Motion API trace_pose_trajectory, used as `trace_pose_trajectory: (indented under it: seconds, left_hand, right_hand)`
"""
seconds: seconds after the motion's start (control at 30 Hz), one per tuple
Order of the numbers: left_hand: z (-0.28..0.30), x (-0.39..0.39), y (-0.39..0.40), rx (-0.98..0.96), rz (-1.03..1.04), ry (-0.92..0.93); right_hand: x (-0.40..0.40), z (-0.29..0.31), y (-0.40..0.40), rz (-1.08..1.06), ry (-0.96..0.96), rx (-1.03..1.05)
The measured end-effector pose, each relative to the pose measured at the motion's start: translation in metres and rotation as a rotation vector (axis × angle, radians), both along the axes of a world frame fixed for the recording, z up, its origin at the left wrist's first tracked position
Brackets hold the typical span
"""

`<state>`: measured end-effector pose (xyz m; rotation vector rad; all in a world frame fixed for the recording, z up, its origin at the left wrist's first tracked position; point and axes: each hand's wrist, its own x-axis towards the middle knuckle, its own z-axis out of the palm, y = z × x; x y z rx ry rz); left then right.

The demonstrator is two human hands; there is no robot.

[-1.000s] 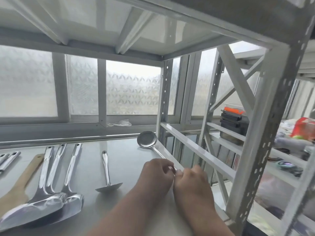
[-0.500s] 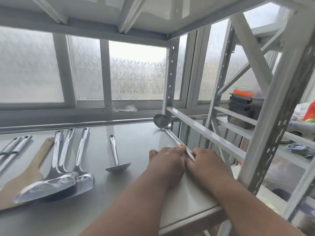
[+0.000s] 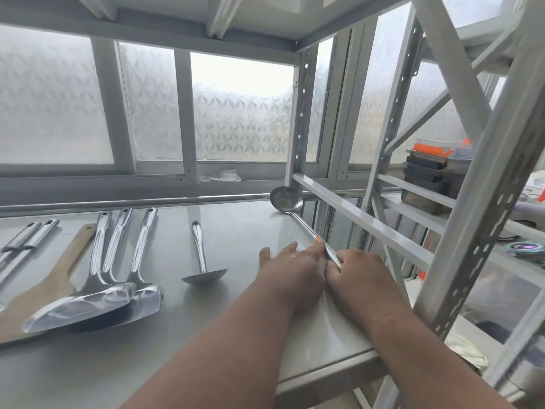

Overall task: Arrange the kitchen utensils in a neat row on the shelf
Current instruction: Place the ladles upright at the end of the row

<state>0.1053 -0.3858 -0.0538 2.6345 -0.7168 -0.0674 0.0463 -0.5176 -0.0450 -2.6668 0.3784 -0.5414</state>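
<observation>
head view: long steel ladle [image 3: 298, 215] lies at centre right of frame on the steel shelf [image 3: 236, 231], bowl at the back near the rear rail, handle running toward me along the shelf's right edge. my right hand [image 3: 358, 278] is curled around the handle's near end, fingers wrapped on it. my left hand [image 3: 290, 271] is flat and spread on the shelf just beside it, fingertips touching the handle, not gripping anything. left of my hands, a small ladle [image 3: 202, 262] lies with bowl toward me, handle pointing back. further left, three steel spatulas [image 3: 97, 293] packed together, blades overlapping. then a wooden spatula [image 3: 50, 286] at lower left, partly under them. two steel handles [image 3: 28, 239] at far left edge, rest cut off by the frame. frosted window [image 3: 236, 113] behind the shelf. at right of frame, stacked dark containers [image 3: 427, 175] sit on another rack.
</observation>
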Motion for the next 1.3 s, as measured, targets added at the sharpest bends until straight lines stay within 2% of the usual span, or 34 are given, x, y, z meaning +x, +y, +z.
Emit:
trace_pose_trajectory:
  seconds: [0.73, 1.13, 1.23, 1.3]
  left_hand:
    - [0.002, -0.001, 0.001, -0.007, 0.001, 0.007]
    - [0.005, -0.003, 0.002, -0.011, 0.018, 0.044]
    - [0.011, -0.015, 0.005, -0.08, 0.082, -0.007]
    - [0.016, -0.024, 0.011, -0.203, 0.121, -0.074]
  right_hand:
    - [0.011, -0.008, -0.006, 0.033, -0.065, -0.037]
    - [0.012, -0.004, -0.006, 0.02, -0.049, 0.078]
    - [0.006, -0.001, -0.004, 0.015, -0.023, 0.113]
    - [0.002, 0.0, -0.002, 0.013, -0.039, 0.12]
